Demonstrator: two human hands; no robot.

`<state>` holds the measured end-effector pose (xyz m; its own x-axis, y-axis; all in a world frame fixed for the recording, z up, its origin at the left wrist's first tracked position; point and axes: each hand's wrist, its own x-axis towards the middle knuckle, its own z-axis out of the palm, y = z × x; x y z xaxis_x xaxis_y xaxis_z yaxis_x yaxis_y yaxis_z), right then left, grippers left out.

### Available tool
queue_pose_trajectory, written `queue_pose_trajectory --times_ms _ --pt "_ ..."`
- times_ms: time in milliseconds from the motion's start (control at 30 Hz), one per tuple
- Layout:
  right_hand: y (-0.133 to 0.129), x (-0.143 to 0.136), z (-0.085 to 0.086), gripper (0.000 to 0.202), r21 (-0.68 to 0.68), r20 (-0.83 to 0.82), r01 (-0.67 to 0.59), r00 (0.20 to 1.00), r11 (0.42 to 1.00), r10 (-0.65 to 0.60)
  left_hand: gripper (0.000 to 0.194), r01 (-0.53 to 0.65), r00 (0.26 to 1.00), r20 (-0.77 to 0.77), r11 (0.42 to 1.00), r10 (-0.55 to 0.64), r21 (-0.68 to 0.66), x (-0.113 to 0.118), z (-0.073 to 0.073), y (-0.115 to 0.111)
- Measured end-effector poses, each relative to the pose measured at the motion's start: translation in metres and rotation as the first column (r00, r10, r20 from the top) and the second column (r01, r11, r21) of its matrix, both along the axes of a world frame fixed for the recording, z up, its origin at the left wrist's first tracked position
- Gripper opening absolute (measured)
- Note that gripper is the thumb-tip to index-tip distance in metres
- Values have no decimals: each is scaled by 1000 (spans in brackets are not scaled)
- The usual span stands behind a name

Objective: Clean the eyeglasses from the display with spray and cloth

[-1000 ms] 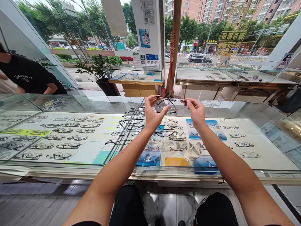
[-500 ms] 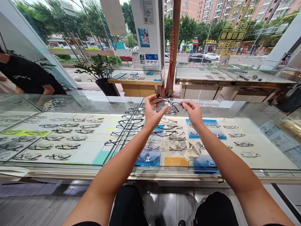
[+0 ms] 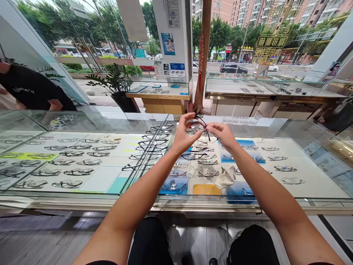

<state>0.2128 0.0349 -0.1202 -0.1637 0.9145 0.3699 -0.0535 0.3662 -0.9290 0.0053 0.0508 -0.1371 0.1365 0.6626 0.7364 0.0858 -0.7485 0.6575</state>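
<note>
Black-rimmed glasses are held up above the glass counter, between my two hands. My left hand grips one side of them, its thumb pointing right toward the middle of the frame. The fingers of my right hand pinch them near the bridge. Below and left of my hands, a column of dark-framed glasses lies on the counter top. A crumpled beige cloth rests to the right, beside an orange-yellow tray.
The glass display counter spans the view, with many glasses inside. A person in a black shirt leans at the far left. Behind stand a potted plant, a wooden post and further display cases.
My right hand has moved left, from the right end of the glasses toward their middle. My left hand has shifted slightly right, and the glasses have turned. The person at the left has moved slightly.
</note>
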Motion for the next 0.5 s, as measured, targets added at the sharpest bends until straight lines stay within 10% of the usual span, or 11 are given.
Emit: queue_pose_trajectory --times_ms 500 --pt "5 1 -4 54 2 -4 -32 999 999 32 68 58 998 19 998 -57 -23 1 3 -3"
